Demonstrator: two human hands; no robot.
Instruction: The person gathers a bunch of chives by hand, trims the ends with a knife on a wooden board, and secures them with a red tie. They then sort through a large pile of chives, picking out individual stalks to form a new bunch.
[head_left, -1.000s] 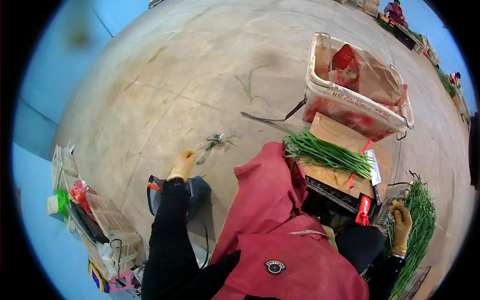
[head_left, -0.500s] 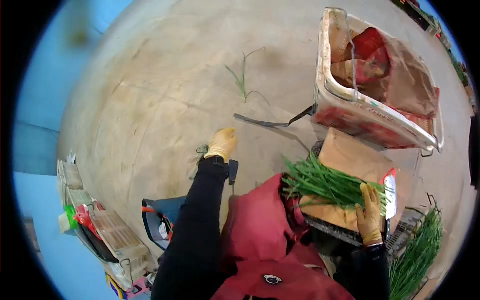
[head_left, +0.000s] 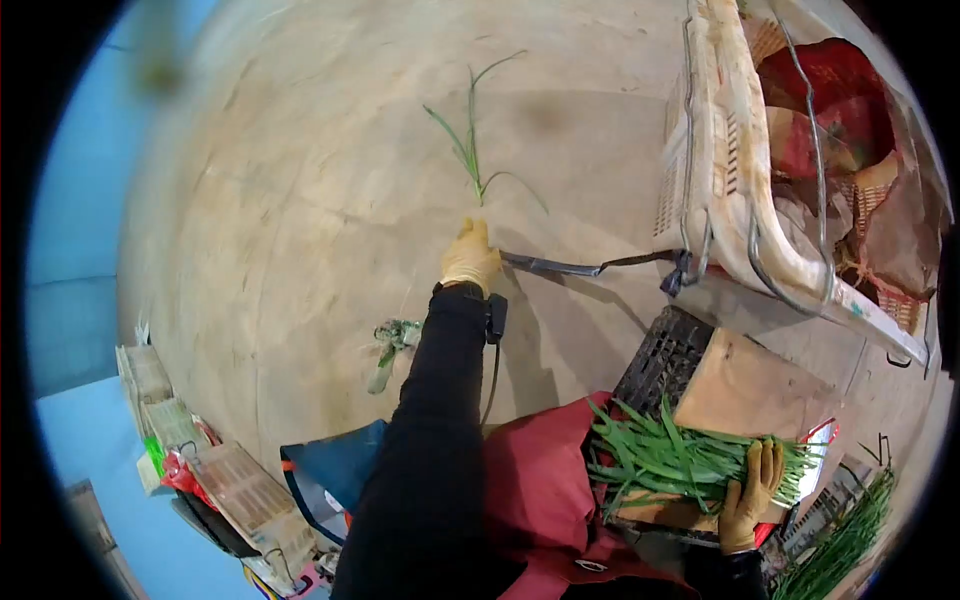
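Note:
My left hand, in a yellow glove with a black sleeve, is stretched out over the concrete floor. It lies at the end of a dark hooked rod that runs to the white basket; whether it grips the rod is unclear. A loose green stalk lies on the floor just beyond its fingertips. My right hand, also gloved, is closed over a bundle of green stalks lying on a wooden board on top of a black crate.
The white basket holds red and brown bags. A scrap of trimmings lies on the floor to the left of my arm. A blue bag and stacked boxes sit at lower left. More green stalks lie at lower right.
My left hand has moved from the trimmings forward to the end of the dark rod. My right hand has stayed on the bundle. The view has tilted toward the basket.

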